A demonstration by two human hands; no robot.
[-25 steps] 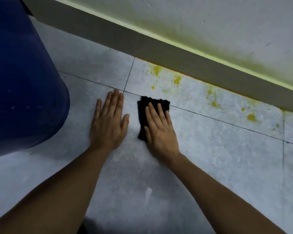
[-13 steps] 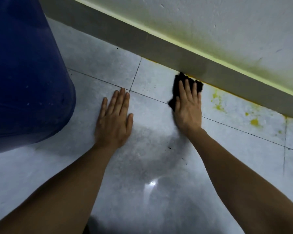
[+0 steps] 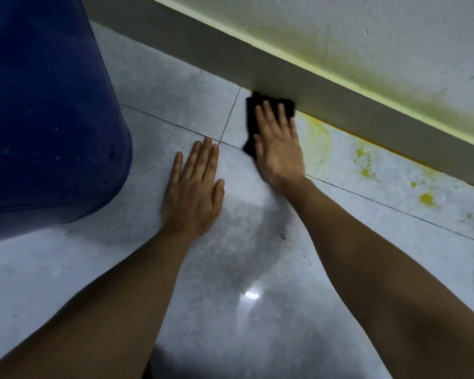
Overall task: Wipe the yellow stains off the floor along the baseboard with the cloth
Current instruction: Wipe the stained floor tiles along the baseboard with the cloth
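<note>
My right hand [image 3: 278, 143] lies flat on a black cloth [image 3: 253, 116], pressing it to the grey tile floor right against the baseboard [image 3: 340, 97]. Most of the cloth is hidden under the hand. Yellow stains [image 3: 365, 162] dot the floor along the baseboard to the right of the cloth, with a faint yellow smear [image 3: 318, 132] just beside it and a bright blot [image 3: 427, 198] farther right. My left hand [image 3: 193, 190] rests palm-down on the tile, fingers spread, holding nothing.
A large blue barrel [image 3: 44, 110] stands at the left, close to my left hand. The wall [image 3: 367, 36] above the baseboard carries a yellowish tint. Grout lines cross the glossy tiles [image 3: 230, 283].
My right hand slid the cloth from the open tile up to the baseboard, then left along it. The stains nearest the tile joint are gone, leaving a faint smear. My left hand stayed put.
</note>
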